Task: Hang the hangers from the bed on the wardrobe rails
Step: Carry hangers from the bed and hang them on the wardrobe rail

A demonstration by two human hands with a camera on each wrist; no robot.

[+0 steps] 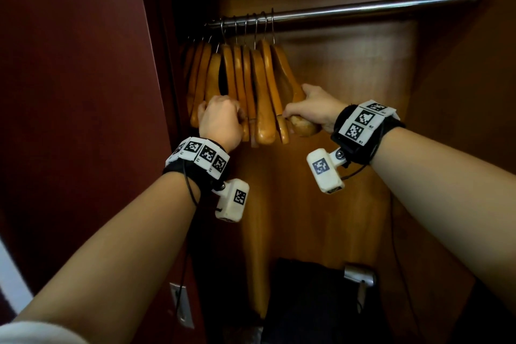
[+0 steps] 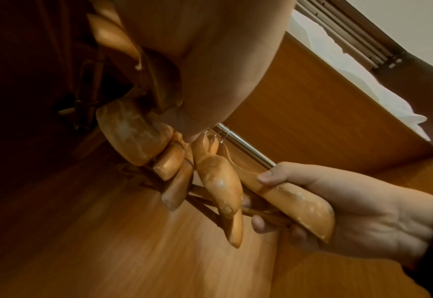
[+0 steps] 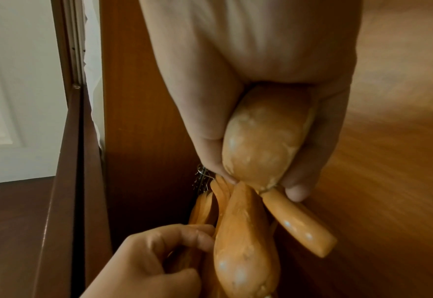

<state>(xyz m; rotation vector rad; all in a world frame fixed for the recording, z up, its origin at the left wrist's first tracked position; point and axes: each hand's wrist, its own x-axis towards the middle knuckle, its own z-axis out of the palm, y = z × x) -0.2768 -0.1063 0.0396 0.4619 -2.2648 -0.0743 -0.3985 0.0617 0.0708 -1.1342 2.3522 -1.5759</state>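
While glossy curved wood hangers point(image 1: 245, 86) crowd the chrome rail point(image 1: 349, 7), L hand point(image 1: 222, 121) grip curled round some, R hand point(image 1: 314, 109) clamps rightmost hanger point(image 1: 290, 84) – rounded end.

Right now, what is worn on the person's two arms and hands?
Both forearms are bare, with no gloves. Each wrist carries a black strap topped with white blocks printed with black square markers, and a white camera unit bearing one more marker hangs beneath. Thin black cables run down from both. A pale sleeve edge shows at lower left.
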